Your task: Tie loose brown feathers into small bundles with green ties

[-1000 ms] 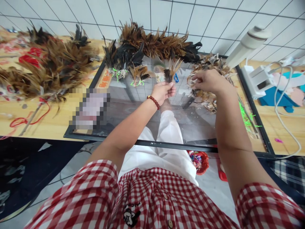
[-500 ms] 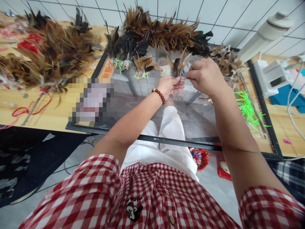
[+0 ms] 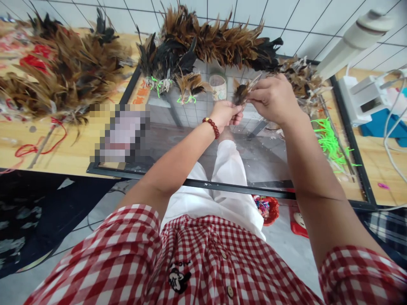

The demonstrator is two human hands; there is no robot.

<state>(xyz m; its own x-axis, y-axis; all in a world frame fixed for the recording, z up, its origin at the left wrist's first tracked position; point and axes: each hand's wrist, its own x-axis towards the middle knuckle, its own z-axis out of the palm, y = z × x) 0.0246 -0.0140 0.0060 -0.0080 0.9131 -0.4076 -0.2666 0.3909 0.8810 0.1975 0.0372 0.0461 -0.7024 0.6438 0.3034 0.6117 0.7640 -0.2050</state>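
Over the glass tabletop (image 3: 203, 140), my left hand (image 3: 225, 113) pinches the base of a small dark-brown feather bunch (image 3: 241, 94). My right hand (image 3: 271, 98) is closed at the bunch's right side, its thumb and fingertips pressed together on a pale feather (image 3: 256, 80). How that feather joins the bunch is hidden by the fingers. Behind my left hand stands a patterned white cup (image 3: 218, 87). A small brown feather bunch tied with green strips (image 3: 190, 88) lies to the left of the cup.
A long pile of brown and black feathers (image 3: 210, 38) runs along the tiled wall. More feathers (image 3: 70, 72) cover the wooden table at left. Bright green strips (image 3: 329, 140) lie at right, near a white power strip (image 3: 362, 99). A red basket (image 3: 270, 212) sits below.
The feather bunch has tipped to the right and lower in my left hand. My right fingers have moved from its base up to the pale feather.
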